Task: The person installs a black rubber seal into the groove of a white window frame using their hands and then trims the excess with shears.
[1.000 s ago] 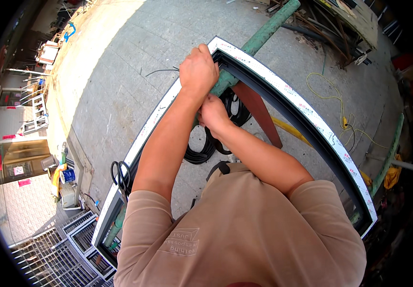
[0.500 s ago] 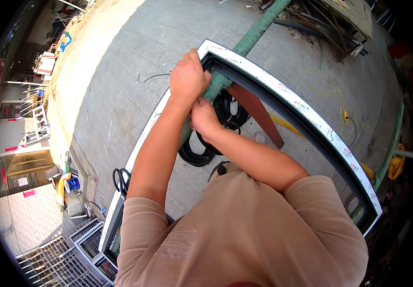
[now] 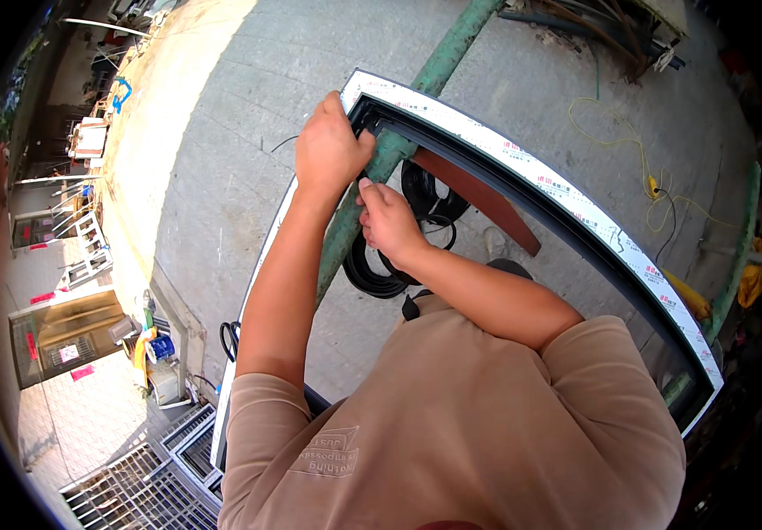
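Observation:
A large black window frame [image 3: 566,199], its face covered in white printed protective film, lies across a green metal bar [image 3: 451,60]. My left hand [image 3: 329,146] is wrapped over the frame's left rail close to the far corner, thumb on the inner side. Just inside that rail, above the green bar, my right hand [image 3: 391,219] is closed with its fingertips pinched together. Whatever it pinches is too small to make out. Coils of black rubber strip [image 3: 372,274] show through the frame opening, below my right hand.
A rust-red metal piece [image 3: 478,203] slants beneath the frame. On the right, a yellow cable [image 3: 644,163] trails over the concrete floor by another green bar [image 3: 739,252]. Scrap lengths [image 3: 566,31] lie at the far right. Metal grilles [image 3: 138,481] are at the lower left.
My right hand has shifted slightly back from the left rail, and its fingers show more plainly. My left hand still grips the rail by the corner. The whole view has turned a little.

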{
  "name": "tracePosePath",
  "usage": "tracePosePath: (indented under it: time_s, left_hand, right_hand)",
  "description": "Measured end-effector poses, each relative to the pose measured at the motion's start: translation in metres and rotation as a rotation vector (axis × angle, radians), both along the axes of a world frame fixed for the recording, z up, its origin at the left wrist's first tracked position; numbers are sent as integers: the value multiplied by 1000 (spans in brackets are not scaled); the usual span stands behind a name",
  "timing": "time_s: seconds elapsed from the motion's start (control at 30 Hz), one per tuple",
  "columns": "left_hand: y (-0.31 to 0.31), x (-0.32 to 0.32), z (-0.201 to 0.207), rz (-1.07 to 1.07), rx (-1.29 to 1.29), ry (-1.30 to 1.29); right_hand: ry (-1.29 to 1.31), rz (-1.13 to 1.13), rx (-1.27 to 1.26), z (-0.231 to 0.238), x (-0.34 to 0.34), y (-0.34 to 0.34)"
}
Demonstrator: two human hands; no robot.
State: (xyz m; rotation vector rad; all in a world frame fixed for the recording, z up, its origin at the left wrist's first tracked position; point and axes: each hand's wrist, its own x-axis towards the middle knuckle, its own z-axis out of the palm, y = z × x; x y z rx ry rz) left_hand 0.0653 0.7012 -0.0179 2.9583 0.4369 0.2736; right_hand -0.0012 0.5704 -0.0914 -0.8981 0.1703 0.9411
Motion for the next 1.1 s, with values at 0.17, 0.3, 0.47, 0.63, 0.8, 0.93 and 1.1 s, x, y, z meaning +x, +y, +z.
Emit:
tracePosePath:
  time_s: [0.17, 0.3, 0.47, 0.63, 0.8, 0.93, 1.1]
  left_hand:
    - [-3, -2, 2, 14, 43, -1]
    - [-5, -1, 1, 30, 69, 4]
    - [-4, 0, 3, 39, 73, 81]
    - [8, -5, -4, -24, 49, 18]
    - [11, -5, -1, -95, 82, 21]
    - [5, -2, -1, -21, 75, 115]
    - [14, -2, -8, -55, 99, 101]
  right_hand:
    - [-110, 37, -103, 0, 2, 11]
    - [-163, 59, -146, -11, 6, 17]
    - [-319, 37, -238, -21, 6, 24]
    - [-333, 33, -255, -19, 4, 26]
    - [-440, -7, -345, -12, 4, 35]
    - [-478, 26, -423, -7, 4, 38]
    - [-488, -4, -439, -9, -6, 57]
